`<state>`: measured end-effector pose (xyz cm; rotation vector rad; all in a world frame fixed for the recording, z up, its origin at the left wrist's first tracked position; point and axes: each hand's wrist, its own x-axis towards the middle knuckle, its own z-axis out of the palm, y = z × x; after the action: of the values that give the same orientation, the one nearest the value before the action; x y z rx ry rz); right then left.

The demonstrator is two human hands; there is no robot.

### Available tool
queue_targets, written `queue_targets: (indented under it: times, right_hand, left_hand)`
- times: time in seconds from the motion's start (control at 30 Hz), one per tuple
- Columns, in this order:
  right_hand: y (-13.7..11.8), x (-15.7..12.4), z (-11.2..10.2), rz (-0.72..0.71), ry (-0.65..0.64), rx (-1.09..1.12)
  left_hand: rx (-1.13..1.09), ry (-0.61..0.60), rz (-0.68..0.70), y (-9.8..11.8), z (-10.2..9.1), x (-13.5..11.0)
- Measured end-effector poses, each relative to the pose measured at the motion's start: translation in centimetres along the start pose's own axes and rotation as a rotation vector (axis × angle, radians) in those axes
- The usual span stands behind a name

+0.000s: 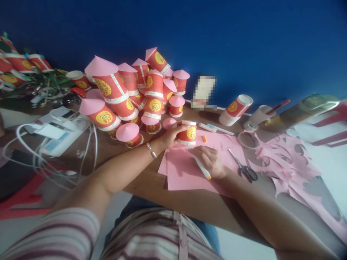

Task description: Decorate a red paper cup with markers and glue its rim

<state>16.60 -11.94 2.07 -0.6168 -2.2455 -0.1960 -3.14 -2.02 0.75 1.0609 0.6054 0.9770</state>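
My left hand (171, 135) grips a red paper cup (187, 133) standing upside down on a sheet of pink paper (184, 173) on the brown table. My right hand (210, 160) rests on the same sheet just right of the cup and holds a white pen with an orange end (202, 169), its tip close to the cup's base. A small orange cap (204, 138) lies on the paper beyond my right hand.
A pile of red cups with pink cone lids (130, 97) stands behind my left hand. Scissors (244, 168), a tape roll (247, 139), a stack of cups (235, 109) and pink paper scraps (292, 162) lie right. A white device with cables (58, 133) sits left.
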Motion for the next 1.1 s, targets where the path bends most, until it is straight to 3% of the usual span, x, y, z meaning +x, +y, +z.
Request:
queue_targets:
  times: [0.13, 0.3, 0.63, 1.1]
  right_hand:
    - [-0.3, 0.1, 0.0, 0.031, 0.031, 0.022]
    - [-0.7, 0.2, 0.0, 0.053, 0.032, 0.029]
    - [-0.6, 0.6, -0.4, 0.17, 0.107, 0.04]
    - [-0.9, 1.1, -0.8, 0.163, 0.083, -0.026]
  left_hand:
    - [-0.062, -0.013, -0.098, 0.7, 0.9, -0.4]
    - [-0.021, -0.023, -0.032, 1.1, 1.3, -0.7]
    - [-0.074, -0.009, -0.112, 0.9, 1.3, -0.6]
    - [-0.018, -0.022, -0.085, 0.6, 1.0, -0.4]
